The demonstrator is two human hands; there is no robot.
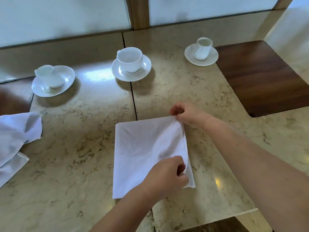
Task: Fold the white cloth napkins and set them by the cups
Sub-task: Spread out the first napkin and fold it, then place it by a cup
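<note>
pinching the near right part of the folded white napkin (pixel 147 153), the left hand (pixel 164 177) curls its fingers (pixel 181 166) into the cloth along the right edge, just short of the near right corner. one napkin lies flat here on the marble tabletop (pixel 75 148), a rough rectangle set a little askew, with its right edge showing doubled layers. two hands are in view, both on this same cloth. further along that right edge the right hand (pixel 187 114) grips the far right corner between thumb and fingertips, lifting it slightly so the edge runs taut between the two hands; the napkin spreads to the left of both hands. off to the left edge of the view a heap of loose white cloth (pixel 16 139) lies crumpled, well apart from the folded one; how many napkins it holds cannot be told. a dark wooden inlay (pixel 260 77) sits in the tabletop to the right. farthest back stand three white cups, each on its own white saucer, three saucers in all: a left cup (pixel 50 76) that appears tipped on its saucer (pixel 53 81), a middle cup (pixel 129 59) upright on its saucer (pixel 131 66), and a right cup (pixel 203 47) tilted on its saucer (pixel 201 55). all three are well apart from the napkin.
</note>
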